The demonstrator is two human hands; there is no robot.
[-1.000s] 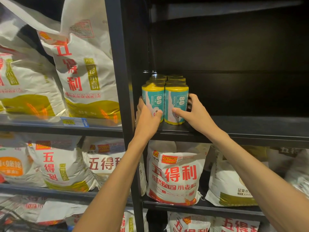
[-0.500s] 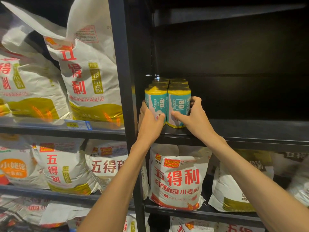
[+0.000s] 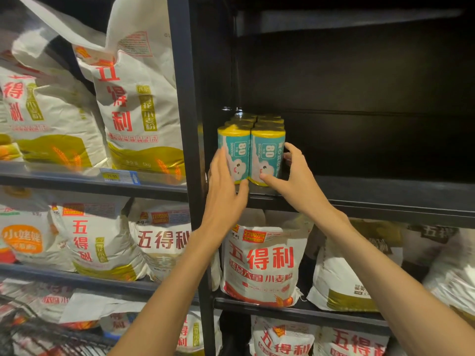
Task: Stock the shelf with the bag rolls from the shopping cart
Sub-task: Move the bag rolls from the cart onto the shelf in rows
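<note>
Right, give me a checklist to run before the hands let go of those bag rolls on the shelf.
1. Front two bag rolls upright and side by side: ok.
2. Rolls seated fully on the shelf, not overhanging its front edge: ok.
3. Left hand flat against the left front roll, fingers straight: ok.
4. Right hand curled round the right front roll: ok.
5. Rear rows lined up behind the front pair: cannot tell, only their tops show.
6. Free shelf space to the right for more rolls: ok.
</note>
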